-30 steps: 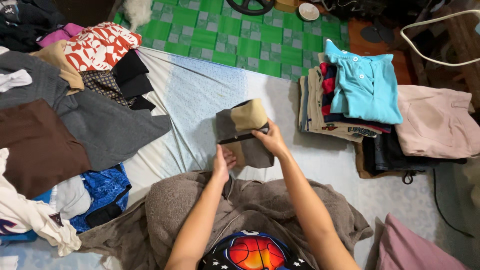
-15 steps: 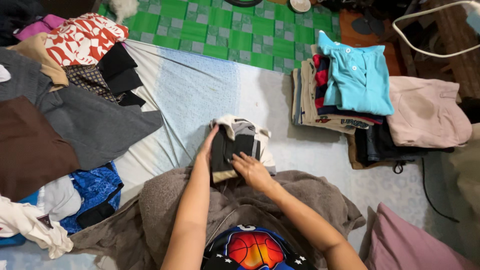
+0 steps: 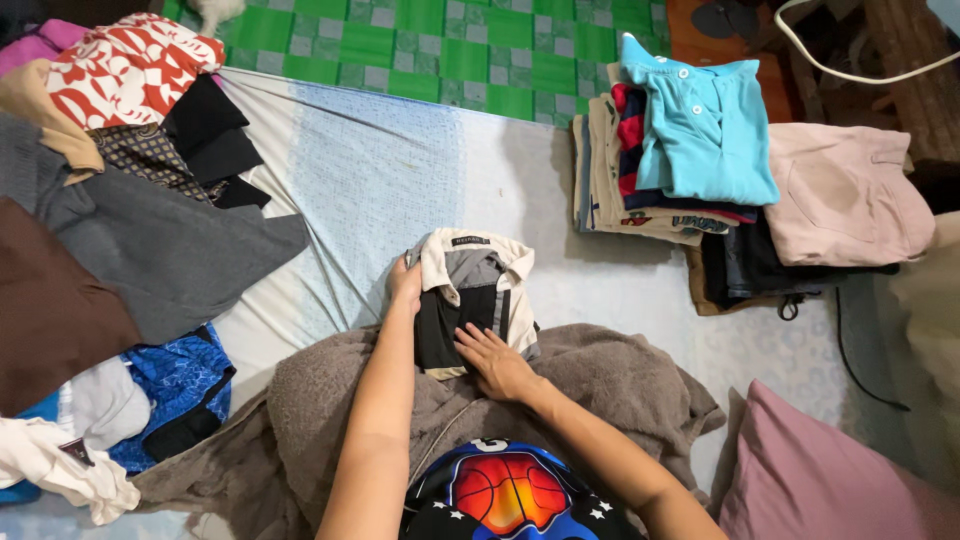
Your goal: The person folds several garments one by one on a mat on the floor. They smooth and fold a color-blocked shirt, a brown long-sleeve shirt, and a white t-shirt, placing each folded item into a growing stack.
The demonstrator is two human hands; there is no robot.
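Observation:
A folded collared shirt (image 3: 470,300), cream, grey and black, lies on the pale blue bedsheet (image 3: 370,180) just in front of my knees. My left hand (image 3: 405,285) grips its left edge near the collar. My right hand (image 3: 495,360) rests flat on its lower front, fingers spread, pressing it down. A grey-brown blanket (image 3: 600,390) covers my lap below the shirt.
A pile of folded clothes (image 3: 690,150) topped by a turquoise shirt sits at the right, with pink cloth (image 3: 840,195) beside it. Loose unfolded garments (image 3: 130,220) are heaped at the left. A pink pillow (image 3: 810,480) lies at the lower right. Green checked flooring (image 3: 450,50) lies beyond.
The shirt was held up and folded over a second ago; now it lies flat and compact, collar up, with both hands lowered onto it.

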